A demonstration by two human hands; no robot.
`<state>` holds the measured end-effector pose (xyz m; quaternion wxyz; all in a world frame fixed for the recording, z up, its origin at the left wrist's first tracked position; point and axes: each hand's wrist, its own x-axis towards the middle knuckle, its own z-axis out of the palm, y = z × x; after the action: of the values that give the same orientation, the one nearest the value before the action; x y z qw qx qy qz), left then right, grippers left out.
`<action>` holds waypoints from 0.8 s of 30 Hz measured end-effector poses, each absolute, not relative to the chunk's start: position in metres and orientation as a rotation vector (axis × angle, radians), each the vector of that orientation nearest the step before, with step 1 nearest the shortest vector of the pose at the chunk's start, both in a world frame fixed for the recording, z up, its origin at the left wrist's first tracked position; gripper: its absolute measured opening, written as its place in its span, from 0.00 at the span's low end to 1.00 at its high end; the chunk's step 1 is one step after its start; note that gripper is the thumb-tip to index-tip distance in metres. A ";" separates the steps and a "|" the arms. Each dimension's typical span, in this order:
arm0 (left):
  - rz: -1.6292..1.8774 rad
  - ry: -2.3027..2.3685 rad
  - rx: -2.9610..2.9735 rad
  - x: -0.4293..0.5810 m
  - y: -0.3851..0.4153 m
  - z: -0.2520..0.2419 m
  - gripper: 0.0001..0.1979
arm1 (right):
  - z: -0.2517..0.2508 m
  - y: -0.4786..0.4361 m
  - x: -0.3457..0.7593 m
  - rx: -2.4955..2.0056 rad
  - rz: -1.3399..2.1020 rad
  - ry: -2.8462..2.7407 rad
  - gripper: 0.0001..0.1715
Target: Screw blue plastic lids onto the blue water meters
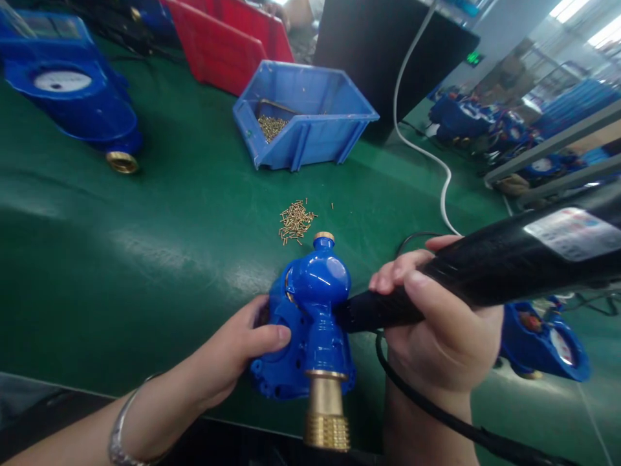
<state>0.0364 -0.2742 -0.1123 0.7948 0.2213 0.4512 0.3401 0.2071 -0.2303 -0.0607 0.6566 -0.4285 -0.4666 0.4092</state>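
A blue water meter (320, 285) with brass threaded ends lies near the front edge of the green table. My left hand (259, 336) grips its left side, the thumb on the blue casing and the fingers hidden behind it. In my right hand (436, 310) is a black electric screwdriver (485, 265), held at a slant with the fingers wrapped around its body. Its nose reaches the right side of the meter; the tip is hidden there. Just beyond the meter sits a small heap of brass screws (295, 221).
A blue bin (315, 139) holding screws stands at the back, beside a red bin (223, 48). Other water meters lie at left (72, 90) and right (543, 340). A white cable (422, 152) and the black cord (427, 404) cross the right side.
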 end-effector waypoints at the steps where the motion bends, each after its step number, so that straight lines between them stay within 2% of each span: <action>1: 0.730 0.974 0.478 0.036 -0.274 -0.114 0.34 | -0.062 -0.230 0.207 -0.969 0.926 -1.052 0.16; 10: 0.713 0.988 0.502 0.037 -0.275 -0.112 0.35 | -0.064 -0.231 0.207 -1.008 0.865 -1.027 0.14; 18: 0.653 0.900 0.620 0.032 -0.273 -0.107 0.32 | -0.067 -0.228 0.207 -0.892 0.868 -1.002 0.18; 21: 0.632 0.955 0.623 0.032 -0.272 -0.108 0.32 | -0.057 -0.230 0.211 -0.833 0.932 -1.046 0.21; 24: 0.631 1.001 0.630 0.034 -0.271 -0.108 0.33 | -0.035 -0.242 0.222 -0.799 0.806 -1.098 0.20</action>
<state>0.0339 -0.2714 -0.1080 0.7835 0.2920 0.4639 0.2925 0.2222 -0.2423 -0.0351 0.7042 -0.3593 -0.4936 0.3624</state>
